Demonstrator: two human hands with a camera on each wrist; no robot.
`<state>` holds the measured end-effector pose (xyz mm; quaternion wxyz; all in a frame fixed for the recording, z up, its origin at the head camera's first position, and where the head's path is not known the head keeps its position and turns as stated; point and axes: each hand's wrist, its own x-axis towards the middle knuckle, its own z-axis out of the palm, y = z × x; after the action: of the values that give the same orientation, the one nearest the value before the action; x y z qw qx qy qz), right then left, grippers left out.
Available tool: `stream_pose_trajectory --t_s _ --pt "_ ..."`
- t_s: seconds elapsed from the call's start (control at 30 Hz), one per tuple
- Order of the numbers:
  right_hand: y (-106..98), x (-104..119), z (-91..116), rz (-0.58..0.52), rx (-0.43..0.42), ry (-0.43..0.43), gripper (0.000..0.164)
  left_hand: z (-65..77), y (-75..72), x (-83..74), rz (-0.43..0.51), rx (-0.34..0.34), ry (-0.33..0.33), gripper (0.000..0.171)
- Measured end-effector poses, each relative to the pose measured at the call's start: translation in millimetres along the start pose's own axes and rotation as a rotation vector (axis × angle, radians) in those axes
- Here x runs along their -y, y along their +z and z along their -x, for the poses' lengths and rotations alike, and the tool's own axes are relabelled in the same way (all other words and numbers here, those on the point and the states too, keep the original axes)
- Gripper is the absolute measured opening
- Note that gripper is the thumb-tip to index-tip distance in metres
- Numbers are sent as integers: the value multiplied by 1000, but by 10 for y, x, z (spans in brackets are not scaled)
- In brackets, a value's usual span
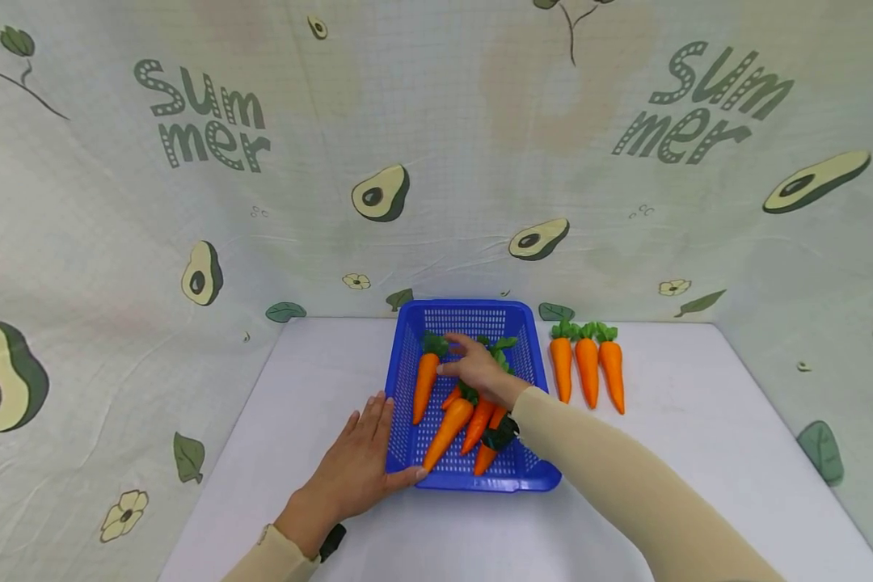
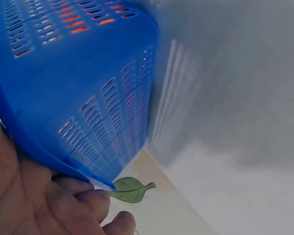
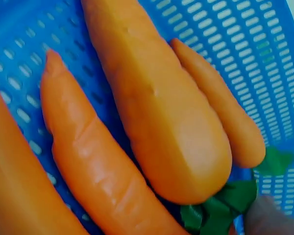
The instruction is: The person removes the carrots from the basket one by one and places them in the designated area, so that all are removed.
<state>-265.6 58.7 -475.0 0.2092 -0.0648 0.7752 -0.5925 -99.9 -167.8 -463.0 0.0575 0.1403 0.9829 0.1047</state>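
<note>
A blue perforated basket (image 1: pixel 473 483) holds several orange carrots with green leafy tops. My left hand (image 1: pixel 360 461) rests along its left front corner, fingers straight on the left side and thumb on the front rim; the left wrist view shows the palm and fingers against the basket's wall (image 2: pixel 83 78). Inside the basket, my right hand (image 1: pixel 480 368) reaches with spread fingers toward the leafy top of the leftmost carrot (image 1: pixel 425 388). Below that hand lie more carrots, one of them a large carrot (image 3: pixel 161 107). The right forearm hides part of the basket's right side.
Three carrots (image 1: pixel 587 372) lie in a row on the white table (image 1: pixel 684 453), right of the basket, leaves toward the back. A printed cloth (image 1: pixel 451 145) with avocados and lettering hangs behind the table and along both sides.
</note>
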Motion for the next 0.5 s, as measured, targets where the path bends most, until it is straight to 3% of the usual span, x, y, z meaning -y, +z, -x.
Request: stream_pose_trajectory --t_s 0.17,0.5 --pt "26 -7 7 9 -29 31 72 -1 -11 -7 -8 4 1 120" --pt "162 6 -131 -67 88 125 79 -9 -6 1 0 11 1 120"
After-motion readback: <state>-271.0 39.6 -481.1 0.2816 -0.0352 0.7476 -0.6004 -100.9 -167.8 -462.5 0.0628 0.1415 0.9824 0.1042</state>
